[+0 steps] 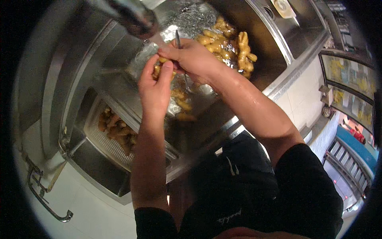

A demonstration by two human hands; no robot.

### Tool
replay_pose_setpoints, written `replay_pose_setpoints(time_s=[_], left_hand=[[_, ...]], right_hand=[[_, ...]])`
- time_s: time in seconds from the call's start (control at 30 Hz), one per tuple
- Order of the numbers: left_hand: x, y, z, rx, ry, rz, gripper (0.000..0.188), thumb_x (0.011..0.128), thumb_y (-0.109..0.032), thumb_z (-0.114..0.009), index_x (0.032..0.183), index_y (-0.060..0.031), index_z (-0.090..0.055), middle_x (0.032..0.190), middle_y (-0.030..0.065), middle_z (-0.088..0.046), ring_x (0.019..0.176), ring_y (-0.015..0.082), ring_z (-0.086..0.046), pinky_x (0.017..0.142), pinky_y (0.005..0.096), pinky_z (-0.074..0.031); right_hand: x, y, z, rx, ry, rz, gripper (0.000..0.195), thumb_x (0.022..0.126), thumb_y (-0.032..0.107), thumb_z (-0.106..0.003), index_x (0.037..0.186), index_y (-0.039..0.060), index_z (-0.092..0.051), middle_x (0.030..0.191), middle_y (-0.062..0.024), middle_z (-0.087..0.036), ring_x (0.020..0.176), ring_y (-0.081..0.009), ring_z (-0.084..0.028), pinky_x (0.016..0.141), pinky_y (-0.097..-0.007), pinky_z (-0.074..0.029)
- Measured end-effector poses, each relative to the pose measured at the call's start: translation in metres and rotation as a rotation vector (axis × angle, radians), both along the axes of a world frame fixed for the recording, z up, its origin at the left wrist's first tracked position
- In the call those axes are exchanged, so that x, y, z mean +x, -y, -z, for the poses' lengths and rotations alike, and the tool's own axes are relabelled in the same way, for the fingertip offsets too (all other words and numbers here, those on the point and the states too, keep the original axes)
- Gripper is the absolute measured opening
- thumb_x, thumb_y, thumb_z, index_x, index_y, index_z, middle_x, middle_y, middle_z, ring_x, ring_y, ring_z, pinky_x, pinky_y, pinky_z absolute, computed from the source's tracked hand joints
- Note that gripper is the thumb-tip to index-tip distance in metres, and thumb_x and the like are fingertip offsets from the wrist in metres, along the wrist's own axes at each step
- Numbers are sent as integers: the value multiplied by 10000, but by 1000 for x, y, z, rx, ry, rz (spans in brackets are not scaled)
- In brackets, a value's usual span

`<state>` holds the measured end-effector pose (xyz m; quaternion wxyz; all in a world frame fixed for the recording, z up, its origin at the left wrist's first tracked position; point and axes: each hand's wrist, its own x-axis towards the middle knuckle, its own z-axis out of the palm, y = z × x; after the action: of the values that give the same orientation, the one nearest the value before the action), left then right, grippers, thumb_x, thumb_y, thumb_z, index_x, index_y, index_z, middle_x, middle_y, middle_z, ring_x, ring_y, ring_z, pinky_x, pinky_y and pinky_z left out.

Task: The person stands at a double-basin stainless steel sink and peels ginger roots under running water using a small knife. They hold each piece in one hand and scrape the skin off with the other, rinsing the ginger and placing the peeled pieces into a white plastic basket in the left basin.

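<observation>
My left hand holds a piece of ginger root between thumb and fingers, under a running faucet spout. Close against it, my right hand grips a thin metal tool, whose kind I cannot tell; its end shows above the fingers. The fingertips of both hands meet near the piece, and part of it is hidden by them. Several wet ginger roots lie in the water of the steel sink beyond my right hand. More ginger is in the water beneath the hands.
A perforated plastic basket with more ginger stands in the sink basin at the left. A steel divider separates the two basins. At the upper right is another basin with a light-coloured container beside it. A curved tap is at lower left.
</observation>
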<state>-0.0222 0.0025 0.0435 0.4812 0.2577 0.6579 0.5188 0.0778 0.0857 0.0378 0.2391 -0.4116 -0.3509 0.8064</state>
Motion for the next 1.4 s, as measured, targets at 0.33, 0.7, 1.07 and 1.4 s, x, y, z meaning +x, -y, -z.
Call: replay_pose_setpoints(time_s=[0.33,0.7,1.07,1.4], left_hand=[[1,-3,3,200,-17,-64,242,861,-60,-611,1090,12,-582,934,17,-597,818,52,-517,732,199,-436],[-4,7,-8,49,17,-77,248,862,-148,-627,1065,-6,-611,881,-6,-607,737,32,-503,623,189,-418],[-37,20,-42,-38,239,-252,406,879,-180,-573,1247,-53,-458,887,54,-595,682,97,-531,551,213,-414],[-32,41,-100,441,409,-209,405,898,-268,-524,1202,-7,-467,1014,103,-580,824,172,-566,656,317,-469]], right_hand=[[20,2,-17,330,35,-69,172,855,142,-612,965,10,-600,755,11,-568,677,-65,-494,606,-221,-409],[10,0,-5,190,254,-55,221,908,259,-541,861,48,-583,704,8,-547,545,-58,-419,487,-213,-337],[-7,-10,14,346,313,-113,307,856,306,-604,976,23,-619,759,-34,-604,648,-119,-533,586,-268,-433],[-92,82,26,354,-109,-406,340,772,228,-616,1025,2,-605,830,-118,-646,800,-203,-598,717,-342,-473]])
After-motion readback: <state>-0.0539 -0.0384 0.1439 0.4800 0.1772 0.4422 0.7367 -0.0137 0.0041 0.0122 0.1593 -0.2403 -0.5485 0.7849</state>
